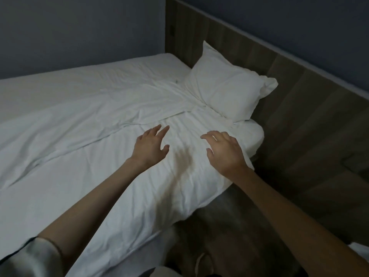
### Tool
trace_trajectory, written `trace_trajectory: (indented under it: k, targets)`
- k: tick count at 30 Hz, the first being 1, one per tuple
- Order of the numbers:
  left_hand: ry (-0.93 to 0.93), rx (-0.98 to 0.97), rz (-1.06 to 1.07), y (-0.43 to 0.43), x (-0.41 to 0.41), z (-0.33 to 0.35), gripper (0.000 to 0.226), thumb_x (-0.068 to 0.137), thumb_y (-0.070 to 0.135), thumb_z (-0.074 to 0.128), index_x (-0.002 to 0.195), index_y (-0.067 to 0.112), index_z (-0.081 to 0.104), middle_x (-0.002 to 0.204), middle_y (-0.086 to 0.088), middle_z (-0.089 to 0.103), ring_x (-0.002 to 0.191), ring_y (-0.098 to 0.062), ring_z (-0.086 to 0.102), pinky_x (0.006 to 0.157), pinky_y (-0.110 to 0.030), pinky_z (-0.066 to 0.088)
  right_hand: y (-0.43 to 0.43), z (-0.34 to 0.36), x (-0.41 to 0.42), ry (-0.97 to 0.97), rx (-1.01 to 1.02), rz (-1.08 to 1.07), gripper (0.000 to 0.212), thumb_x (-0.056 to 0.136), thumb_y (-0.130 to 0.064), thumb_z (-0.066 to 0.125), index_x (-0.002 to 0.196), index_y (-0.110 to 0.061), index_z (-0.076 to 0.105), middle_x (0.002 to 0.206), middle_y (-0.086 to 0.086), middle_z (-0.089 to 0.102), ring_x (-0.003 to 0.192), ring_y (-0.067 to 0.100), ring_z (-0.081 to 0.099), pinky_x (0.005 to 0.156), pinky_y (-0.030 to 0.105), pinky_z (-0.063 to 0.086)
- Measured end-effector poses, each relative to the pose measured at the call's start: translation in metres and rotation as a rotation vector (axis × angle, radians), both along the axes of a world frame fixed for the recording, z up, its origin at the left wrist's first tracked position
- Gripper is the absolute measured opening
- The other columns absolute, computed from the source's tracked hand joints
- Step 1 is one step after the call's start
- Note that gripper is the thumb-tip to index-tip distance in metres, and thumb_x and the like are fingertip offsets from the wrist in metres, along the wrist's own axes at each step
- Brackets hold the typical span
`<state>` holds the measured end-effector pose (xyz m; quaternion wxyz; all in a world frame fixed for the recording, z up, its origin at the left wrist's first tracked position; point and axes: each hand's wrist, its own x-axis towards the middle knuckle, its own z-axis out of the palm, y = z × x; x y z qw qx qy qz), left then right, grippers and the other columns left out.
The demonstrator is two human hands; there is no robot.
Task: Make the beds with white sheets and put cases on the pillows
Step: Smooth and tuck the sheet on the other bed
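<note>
A dim bedroom seen from above, looking down along a person's two bare forearms toward a bed. The bed is covered in a white sheet (79, 82) pulled fairly smooth on the far side, and a wrinkled white cover (95, 160) lies over the near half, its edge hanging off the bed's near side above a dark wood-look floor (229, 226). A plump pillow (225, 92) in a white case leans tilted against a long wooden headboard (299, 108) at the right, its lower corner resting on the top edge of the cover. Both hands reach out over the creased cover near the pillow end, well apart from each other. The left hand (150, 145) has its fingers straight and slightly spread, holding nothing. The right hand (223, 150) has its fingers loosely bent and spread, also holding nothing. A soft shadow falls on the cover between them; whether the fingertips touch the fabric cannot be told. A pale sleeve (30, 254) shows at the lower left, and a blue-grey wall (79, 27) stands behind the bed.
</note>
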<state>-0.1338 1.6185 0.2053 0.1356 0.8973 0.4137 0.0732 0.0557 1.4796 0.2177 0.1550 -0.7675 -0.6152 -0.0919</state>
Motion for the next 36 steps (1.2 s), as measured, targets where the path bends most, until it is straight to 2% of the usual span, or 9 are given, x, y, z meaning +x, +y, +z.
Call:
trace_trajectory:
  k: [2,5,7,13,25,33,36]
  targets:
    - [-0.007,-0.006,0.053,0.005,0.03,0.002,0.066,0.095,0.039,0.051,0.153,0.028,0.02,0.158,-0.004,0.024,0.142,-0.028,0.028,0.109,-0.043,0.03,0.015,0.007,0.037,0.008,-0.032,0.042,0.044,0.075,-0.004,0.067,0.116,-0.017,0.065,0.119,0.004,0.064,0.099,0.028,0.061,0.082,0.038,0.046]
    - [-0.013,0.01,0.112,0.018,0.061,0.009,0.067,0.095,0.039,0.051,0.153,0.029,0.019,0.158,-0.003,0.023,0.141,-0.027,0.028,0.108,-0.042,0.03,0.043,0.013,0.081,0.038,-0.12,0.066,0.044,0.083,-0.009,0.06,0.126,-0.02,0.059,0.134,0.002,0.054,0.117,0.027,0.051,0.092,0.042,0.041]
    - [-0.003,0.015,0.142,0.03,0.076,0.009,0.067,0.094,0.04,0.051,0.153,0.029,0.019,0.158,-0.003,0.024,0.141,-0.026,0.028,0.108,-0.042,0.03,0.062,0.01,0.102,0.029,-0.146,0.08,0.044,0.085,-0.01,0.06,0.128,-0.021,0.057,0.14,0.003,0.048,0.123,0.028,0.045,0.094,0.044,0.042]
    - [0.017,-0.009,0.22,0.095,0.105,-0.01,0.068,0.094,0.039,0.053,0.152,0.029,0.02,0.157,-0.004,0.025,0.141,-0.028,0.029,0.108,-0.044,0.031,0.139,-0.005,0.149,0.007,-0.202,0.107,0.051,0.085,-0.012,0.057,0.134,-0.025,0.05,0.146,0.002,0.039,0.128,0.029,0.038,0.095,0.044,0.04]
    - [0.022,-0.19,0.405,0.214,0.149,-0.056,0.069,0.094,0.038,0.052,0.153,0.028,0.018,0.157,-0.006,0.024,0.141,-0.03,0.029,0.105,-0.045,0.035,0.285,-0.039,0.213,0.017,-0.37,0.185,0.052,0.09,-0.017,0.054,0.139,-0.026,0.043,0.15,0.002,0.032,0.132,0.027,0.033,0.095,0.044,0.04]
    - [0.043,-0.18,0.472,0.268,0.181,-0.112,0.071,0.094,0.037,0.052,0.154,0.028,0.014,0.158,-0.006,0.021,0.141,-0.028,0.027,0.106,-0.043,0.036,0.372,-0.099,0.242,-0.021,-0.45,0.26,0.054,0.091,-0.02,0.053,0.142,-0.029,0.035,0.159,0.001,0.007,0.139,0.03,0.015,0.104,0.049,0.035]
    - [0.066,-0.179,0.498,0.29,0.198,-0.139,0.072,0.094,0.038,0.052,0.154,0.028,0.012,0.159,-0.005,0.018,0.142,-0.027,0.026,0.106,-0.042,0.036,0.408,-0.13,0.255,-0.027,-0.501,0.289,0.057,0.092,-0.022,0.052,0.144,-0.031,0.031,0.159,0.0,0.005,0.14,0.031,0.014,0.105,0.05,0.033]
